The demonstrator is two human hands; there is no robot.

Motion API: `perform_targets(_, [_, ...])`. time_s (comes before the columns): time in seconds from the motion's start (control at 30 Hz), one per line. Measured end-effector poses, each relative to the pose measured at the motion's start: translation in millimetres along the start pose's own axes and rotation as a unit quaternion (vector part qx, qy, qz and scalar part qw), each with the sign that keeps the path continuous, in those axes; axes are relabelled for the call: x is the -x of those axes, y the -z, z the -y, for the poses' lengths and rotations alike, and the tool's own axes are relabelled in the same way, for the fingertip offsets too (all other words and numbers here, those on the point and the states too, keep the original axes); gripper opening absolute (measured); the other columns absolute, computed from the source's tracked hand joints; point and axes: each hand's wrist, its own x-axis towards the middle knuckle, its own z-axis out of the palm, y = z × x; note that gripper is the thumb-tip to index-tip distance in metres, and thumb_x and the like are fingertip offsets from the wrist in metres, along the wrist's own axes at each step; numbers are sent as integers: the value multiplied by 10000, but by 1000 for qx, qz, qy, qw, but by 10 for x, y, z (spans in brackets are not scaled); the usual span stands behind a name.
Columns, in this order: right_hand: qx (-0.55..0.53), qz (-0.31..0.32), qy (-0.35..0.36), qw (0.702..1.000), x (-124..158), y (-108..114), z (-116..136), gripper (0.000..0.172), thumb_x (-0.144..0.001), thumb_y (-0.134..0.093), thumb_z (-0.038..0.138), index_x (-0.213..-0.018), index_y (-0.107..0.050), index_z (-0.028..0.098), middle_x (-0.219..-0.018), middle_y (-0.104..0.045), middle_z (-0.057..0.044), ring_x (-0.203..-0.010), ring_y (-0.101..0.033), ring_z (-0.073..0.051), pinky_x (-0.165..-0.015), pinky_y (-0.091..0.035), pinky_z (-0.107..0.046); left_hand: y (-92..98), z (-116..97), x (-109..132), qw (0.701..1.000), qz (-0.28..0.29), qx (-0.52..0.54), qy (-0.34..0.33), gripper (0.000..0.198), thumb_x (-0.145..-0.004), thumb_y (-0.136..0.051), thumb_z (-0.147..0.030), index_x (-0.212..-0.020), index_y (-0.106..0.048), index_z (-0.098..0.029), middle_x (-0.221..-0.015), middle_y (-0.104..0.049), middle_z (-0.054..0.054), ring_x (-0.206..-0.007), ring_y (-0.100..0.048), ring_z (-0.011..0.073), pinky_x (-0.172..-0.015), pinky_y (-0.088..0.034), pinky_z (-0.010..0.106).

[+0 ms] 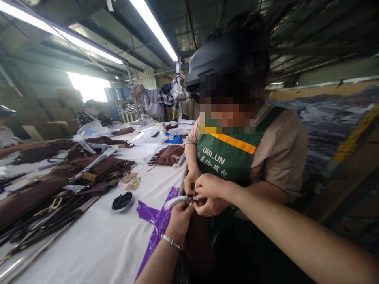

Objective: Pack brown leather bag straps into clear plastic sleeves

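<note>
My left hand [179, 221], with a silver bracelet at the wrist, is closed on a strap wrapped in white film [174, 201], beside a small gold-coloured metal fitting [192, 201]. Above it, my right hand [211, 185] is pinched at the same fitting; what exactly lies in its fingers is hidden. A co-worker's two hands, one behind [192, 180] and one below [211, 207], hold the same spot, so all the fingers crowd together. Dark brown material [199, 240] hangs beneath, apparently part of a bag.
A co-worker in a green apron [225, 157] and dark headset stands close on the right. The white table [97, 236] bears purple tape [161, 217], a small bowl of black material [122, 202], tan tags [132, 181], a fringed brown bag [168, 155] and piled brown bags [97, 167].
</note>
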Motion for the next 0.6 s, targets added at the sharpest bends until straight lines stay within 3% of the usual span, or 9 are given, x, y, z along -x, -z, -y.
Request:
perform_targets(0.17, [142,55,4,988,70,-76,157,87,-753,-686,265,-764,-697,180,-868,-704,-69,-918,-640,-264,-824,-480,-374,33,102,-21,992,-62,-88,-62,249,-653,-766,-335,-740,-658,-129,-672,-649,-2,-606,-538,115,-590,-415,220])
perform_targets(0.3, [284,96,20,954,86,-175,320,199,-718,-630,282,-856,-731,182,-908,-726,-116,-896,-662,-302,-718,-473,-356,87,155,-18,981,-71,-156,-94,224,-695,-695,-298,-840,-697,-126,-767,-704,45,-726,-618,187,-674,-471,274])
perform_targets(0.4, [277,108,21,955,50,-248,332,223,-731,-613,251,-913,-731,202,-919,-734,-100,-876,-672,-271,-691,-460,-317,100,131,-1,973,-59,-193,-111,229,-724,-657,-301,-869,-717,-136,-828,-729,67,-778,-643,217,-718,-491,306])
perform_targets(0.6, [199,94,4,975,-31,-231,128,166,-860,-574,287,-875,-695,175,-845,-703,-43,-795,-647,-178,-694,-467,-269,22,-5,45,968,-73,-210,-117,209,-741,-634,-304,-869,-688,-149,-760,-707,40,-691,-615,170,-639,-463,257])
